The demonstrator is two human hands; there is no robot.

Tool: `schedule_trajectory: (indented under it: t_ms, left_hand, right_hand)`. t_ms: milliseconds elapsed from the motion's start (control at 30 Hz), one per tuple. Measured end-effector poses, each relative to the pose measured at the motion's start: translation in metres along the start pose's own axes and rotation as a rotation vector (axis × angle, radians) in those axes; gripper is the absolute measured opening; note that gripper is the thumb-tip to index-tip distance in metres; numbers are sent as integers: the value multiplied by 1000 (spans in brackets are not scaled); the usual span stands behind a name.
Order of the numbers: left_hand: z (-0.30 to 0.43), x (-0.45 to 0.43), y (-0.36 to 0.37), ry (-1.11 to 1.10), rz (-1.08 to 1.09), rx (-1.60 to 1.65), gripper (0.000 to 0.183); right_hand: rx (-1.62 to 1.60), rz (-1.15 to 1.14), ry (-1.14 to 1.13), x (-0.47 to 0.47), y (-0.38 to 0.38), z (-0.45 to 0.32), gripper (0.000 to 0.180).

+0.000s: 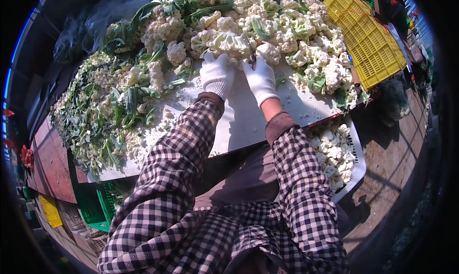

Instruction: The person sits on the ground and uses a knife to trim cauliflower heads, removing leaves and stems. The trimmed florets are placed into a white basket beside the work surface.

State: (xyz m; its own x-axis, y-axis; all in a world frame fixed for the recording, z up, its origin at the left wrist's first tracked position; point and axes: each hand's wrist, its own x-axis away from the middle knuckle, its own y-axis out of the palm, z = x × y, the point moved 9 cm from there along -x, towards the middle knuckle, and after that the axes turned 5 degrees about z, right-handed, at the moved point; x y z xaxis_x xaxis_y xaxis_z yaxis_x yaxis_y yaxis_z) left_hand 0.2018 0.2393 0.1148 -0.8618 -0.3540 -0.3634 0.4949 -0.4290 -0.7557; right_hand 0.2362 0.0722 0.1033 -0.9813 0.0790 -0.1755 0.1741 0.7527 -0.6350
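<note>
My left hand [216, 73], in a white knit glove, is at the near edge of the cauliflower heap, its fingertips against a piece of cauliflower [229, 42]; whether it grips the piece cannot be told. In my right hand [260, 76], gloved alike, is a small knife [248, 46], its blade pointing up and away beside that piece. A cauliflower floret [268, 53] lies just beyond my right fingers. Heaped cauliflower [315, 55] spreads across the far side of the white tabletop [244, 112].
Leaf trimmings and crumbs [104, 105] cover the table's left. A yellow plastic crate [369, 40] stands tilted at the far right. Below the table edge, a white basket [358, 162] holds cauliflower florets [333, 152]. A green crate [104, 202] sits under the left side.
</note>
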Motion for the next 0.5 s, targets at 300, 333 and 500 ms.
schedule_trajectory:
  t_ms: [300, 333, 500]
  left_hand:
    - [4, 53, -17, 359, 40, 312, 19]
    - [5, 57, -21, 347, 44, 366, 18]
    - [29, 77, -36, 423, 229, 518, 19]
  right_hand:
    - [-340, 80, 178, 7, 0, 57, 27]
    - [-415, 45, 233, 24, -16, 48, 24]
    - [-772, 136, 248, 57, -97, 53, 24]
